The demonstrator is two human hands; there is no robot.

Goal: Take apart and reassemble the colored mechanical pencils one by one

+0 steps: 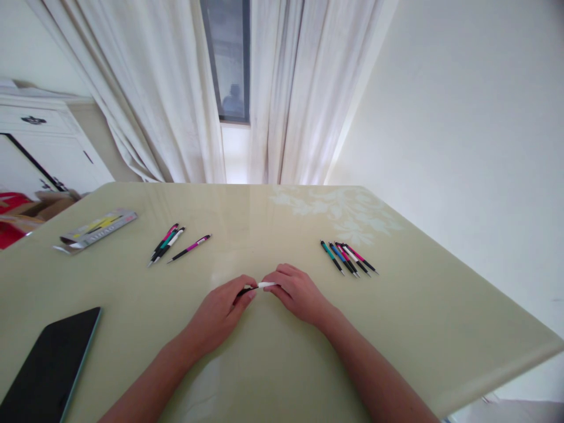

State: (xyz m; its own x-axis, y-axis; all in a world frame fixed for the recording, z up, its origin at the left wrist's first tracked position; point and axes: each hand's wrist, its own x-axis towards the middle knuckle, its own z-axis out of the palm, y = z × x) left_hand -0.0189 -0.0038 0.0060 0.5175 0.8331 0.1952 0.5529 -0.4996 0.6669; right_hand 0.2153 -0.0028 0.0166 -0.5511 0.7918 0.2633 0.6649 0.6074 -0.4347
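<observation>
Between my hands, just above the table's middle, lies a white and black pen (266, 285). My left hand (227, 305) pinches its black part, and my right hand (297, 291) is closed on the white part. Fingers cover both ends, so I cannot tell whether the two parts are joined. To the left rests a small group of pens (166, 244) in pink, teal and white with black grips, with a purple pen (189, 248) lying beside them. On the right several more pens (348, 258) lie side by side, teal, blue, pink and white.
A crumpled grey and yellow box (103, 229) sits at the table's far left. Nearer on the left is a dark tablet (53, 364). The pale green table (273, 370) has rounded edges; behind it hang white curtains (167, 88), and a white wall (476, 147) stands to the right.
</observation>
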